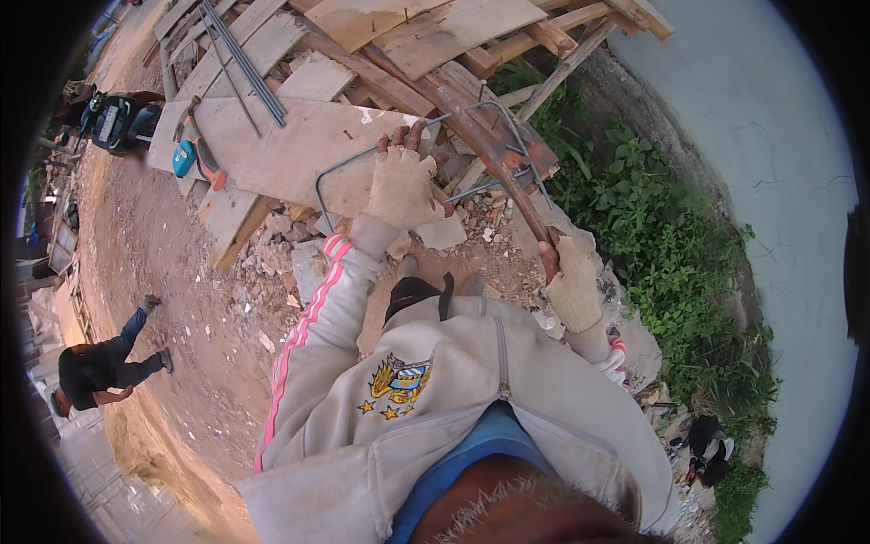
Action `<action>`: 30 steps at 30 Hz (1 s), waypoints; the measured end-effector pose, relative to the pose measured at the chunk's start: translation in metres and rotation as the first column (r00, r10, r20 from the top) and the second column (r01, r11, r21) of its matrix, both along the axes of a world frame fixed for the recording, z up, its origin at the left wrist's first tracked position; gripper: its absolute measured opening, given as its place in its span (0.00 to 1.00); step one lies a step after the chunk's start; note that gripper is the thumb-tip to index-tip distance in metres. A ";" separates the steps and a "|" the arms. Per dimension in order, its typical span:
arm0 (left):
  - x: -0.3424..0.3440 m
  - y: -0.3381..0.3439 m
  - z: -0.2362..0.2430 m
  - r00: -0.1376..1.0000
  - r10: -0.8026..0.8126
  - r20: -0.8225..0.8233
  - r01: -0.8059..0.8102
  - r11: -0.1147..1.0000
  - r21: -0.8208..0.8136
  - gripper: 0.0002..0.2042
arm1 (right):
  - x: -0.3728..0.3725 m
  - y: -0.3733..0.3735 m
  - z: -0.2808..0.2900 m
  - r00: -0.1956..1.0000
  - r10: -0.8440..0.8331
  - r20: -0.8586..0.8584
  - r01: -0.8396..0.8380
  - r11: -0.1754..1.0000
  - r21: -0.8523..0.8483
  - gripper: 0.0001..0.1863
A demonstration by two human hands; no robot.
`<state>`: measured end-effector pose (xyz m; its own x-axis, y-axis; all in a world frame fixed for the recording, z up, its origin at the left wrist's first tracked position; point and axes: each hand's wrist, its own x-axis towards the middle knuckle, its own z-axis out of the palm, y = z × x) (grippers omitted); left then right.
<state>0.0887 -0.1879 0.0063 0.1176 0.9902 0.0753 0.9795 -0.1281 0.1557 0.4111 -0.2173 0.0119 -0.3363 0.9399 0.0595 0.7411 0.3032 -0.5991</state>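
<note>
My left hand (403, 181), in a cream fingerless glove, is closed over a thin steel rod (347, 161) bent into an angular frame. The bent rod reaches across a wooden board to a rusty metal plate (535, 156) with upright pins. My right hand (575, 283), gloved the same way, is wrapped round the near end of a long rusty bar (509, 186). That bar slants away over the plate and lies beside the rod. Where the bar meets the rod, I cannot make out the contact.
Planks and boards (435, 36) are piled ahead. On the left board lie a hammer (207, 161), a blue tape measure (184, 159) and several straight rods (243, 63). Rubble (276, 245) covers the ground; green plants (643, 208) and a wall (770, 118) stand right. A person (100, 367) walks at left, near a motorbike (116, 122).
</note>
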 end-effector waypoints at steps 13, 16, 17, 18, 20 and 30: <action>-0.005 0.004 -0.012 0.999 0.001 -0.046 0.001 0.999 0.039 0.35 | -0.002 -0.004 -0.006 0.996 0.002 -0.087 0.004 0.998 0.068 0.14; -0.001 0.000 -0.002 0.999 0.003 -0.048 -0.002 1.000 0.026 0.35 | 0.003 -0.002 -0.009 0.999 -0.009 -0.046 0.008 0.999 -0.031 0.13; -0.002 0.002 -0.001 0.999 0.007 -0.042 -0.005 0.999 0.031 0.36 | 0.005 0.002 -0.010 1.000 -0.013 -0.008 0.012 0.996 -0.088 0.13; -0.003 0.000 -0.007 0.999 0.003 -0.044 -0.001 0.999 0.045 0.35 | 0.006 0.002 -0.009 0.996 -0.030 -0.087 0.022 0.995 -0.098 0.14; -0.002 0.001 -0.007 1.000 0.006 -0.027 -0.004 0.999 0.047 0.34 | 0.005 0.000 -0.007 0.967 -0.065 -0.247 0.035 0.992 -0.123 0.15; -0.001 -0.001 -0.005 1.000 0.005 -0.020 -0.004 0.999 0.039 0.32 | 0.117 0.013 -0.019 0.958 -0.281 0.052 0.284 0.957 -0.060 0.19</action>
<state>0.0880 -0.1885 0.0009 0.1151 0.9871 0.1114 0.9829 -0.1294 0.1311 0.5277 -0.2041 -0.0076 -0.0574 0.9982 -0.0142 0.8157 0.0387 -0.5771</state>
